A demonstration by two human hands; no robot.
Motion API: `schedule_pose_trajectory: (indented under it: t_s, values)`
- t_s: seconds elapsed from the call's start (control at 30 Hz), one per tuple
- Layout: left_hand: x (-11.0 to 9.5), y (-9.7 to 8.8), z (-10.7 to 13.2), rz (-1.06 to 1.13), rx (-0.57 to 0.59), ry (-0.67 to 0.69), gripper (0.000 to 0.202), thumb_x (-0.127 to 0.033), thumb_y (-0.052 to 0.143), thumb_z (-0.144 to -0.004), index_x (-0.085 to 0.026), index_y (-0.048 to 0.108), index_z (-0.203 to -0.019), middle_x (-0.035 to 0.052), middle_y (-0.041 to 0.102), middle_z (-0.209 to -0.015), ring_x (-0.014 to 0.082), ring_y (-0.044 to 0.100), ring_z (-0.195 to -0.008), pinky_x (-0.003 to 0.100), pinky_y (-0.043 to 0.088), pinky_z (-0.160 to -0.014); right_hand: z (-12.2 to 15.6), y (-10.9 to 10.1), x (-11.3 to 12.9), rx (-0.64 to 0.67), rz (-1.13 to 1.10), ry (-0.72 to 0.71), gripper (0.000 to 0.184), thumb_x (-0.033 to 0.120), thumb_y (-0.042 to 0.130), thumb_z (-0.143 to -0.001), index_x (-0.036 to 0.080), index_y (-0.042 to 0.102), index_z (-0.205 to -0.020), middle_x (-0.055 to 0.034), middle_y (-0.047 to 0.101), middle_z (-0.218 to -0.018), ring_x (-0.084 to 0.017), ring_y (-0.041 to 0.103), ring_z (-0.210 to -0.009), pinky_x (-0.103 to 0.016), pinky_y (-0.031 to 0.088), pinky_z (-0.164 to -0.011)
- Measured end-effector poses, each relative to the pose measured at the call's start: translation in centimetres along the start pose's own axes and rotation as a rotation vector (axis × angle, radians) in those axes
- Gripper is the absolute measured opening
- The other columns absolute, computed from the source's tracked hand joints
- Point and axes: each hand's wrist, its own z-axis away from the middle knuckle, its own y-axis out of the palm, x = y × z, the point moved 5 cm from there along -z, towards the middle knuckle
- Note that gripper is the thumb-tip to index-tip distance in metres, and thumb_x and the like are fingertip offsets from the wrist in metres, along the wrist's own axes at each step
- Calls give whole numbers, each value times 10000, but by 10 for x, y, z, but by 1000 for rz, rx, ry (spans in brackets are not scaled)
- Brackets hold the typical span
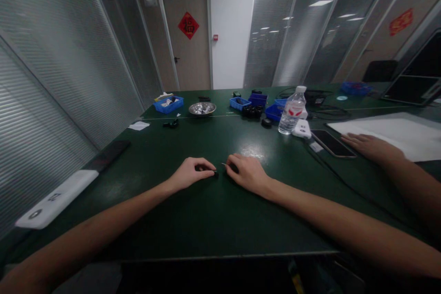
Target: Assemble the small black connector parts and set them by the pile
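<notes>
My left hand (191, 172) rests on the dark green table (206, 220) with its fingers pinched on a small black part (215, 173). My right hand (246, 172) lies just right of it, fingers curled round a thin tool whose fine tip (223, 164) points left toward the black part. The two hands are a few centimetres apart near the middle of the table.
Another person's hand (370, 144) lies flat at the right beside a phone (332, 143) and white sheet (396, 133). A water bottle (292, 111), blue bins (168, 104), a metal bowl (202, 108) and black parts (252, 111) stand further back. A white device (57, 198) lies at the left edge.
</notes>
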Motion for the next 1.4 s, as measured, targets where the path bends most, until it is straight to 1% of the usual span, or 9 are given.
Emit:
schedule_pose_trajectory:
  t_s: [0.17,0.27,0.43,0.57,0.7,0.83,0.97,1.17,1.4]
  values:
    - [-4,-2,3,2,14,21,284,-410,656,-917,-219,759,-1101,40,736,-1121,200,648,-1005,321,482,-867,1,0,0,2,0,3,191,355,520,-1013,210,644,-1009,-28,675,-952,-144,577,-735,-276,353,-644]
    - [-2,-3,3,-5,-12,33,274,-402,646,-923,-222,760,-1096,40,736,-1126,199,654,-989,320,487,-856,1,-1,0,-2,-16,-5,196,358,511,-1017,211,641,-1015,-28,670,-952,-142,576,-733,-275,357,-642]
    - [18,-18,-4,-53,-119,6,286,-419,656,-910,-227,769,-1089,52,739,-1129,214,661,-969,338,503,-839,1,-1,0,2,-36,-10,201,363,512,-1020,208,639,-1019,-28,670,-961,-137,579,-731,-271,370,-640]
    - [53,-50,-13,-144,-255,-43,293,-421,664,-900,-250,770,-1113,53,741,-1156,222,673,-928,359,523,-826,1,-1,-1,19,-39,-8,200,363,520,-1017,204,641,-1025,-33,671,-968,-133,576,-718,-268,367,-623]
    - [95,-98,-17,-203,-441,-126,257,-381,700,-874,-250,786,-1078,53,756,-1140,238,694,-1007,358,541,-877,1,-1,-1,8,-49,-12,195,355,523,-1013,205,646,-1033,-34,673,-976,-134,580,-723,-265,373,-628]
    - [135,-153,-7,-350,-711,-307,203,-348,743,-838,-260,807,-1009,36,789,-975,225,724,-885,314,551,-785,2,-2,-2,2,-53,-19,194,352,524,-1014,206,649,-1038,-33,675,-977,-134,584,-728,-266,382,-638]
    - [162,-191,10,-413,-857,-397,217,-327,736,-836,-219,807,-1010,62,788,-885,241,730,-831,330,541,-789,2,-1,-3,-2,-56,-23,197,356,523,-1014,205,648,-1031,-35,672,-968,-140,594,-743,-267,390,-648]
    - [184,-219,30,-531,-965,-467,223,-288,708,-844,-199,809,-1021,91,791,-949,272,731,-902,358,537,-887,3,-1,-4,9,-58,-15,207,362,517,-1017,204,649,-1033,-40,672,-967,-139,590,-737,-263,389,-648]
    - [191,-226,32,-509,-973,-457,238,-253,696,-839,-192,809,-1039,96,788,-1044,285,723,-996,370,505,-1007,3,-3,-3,17,-50,-14,208,362,513,-1020,204,650,-1030,-33,669,-966,-131,583,-733,-264,384,-647]
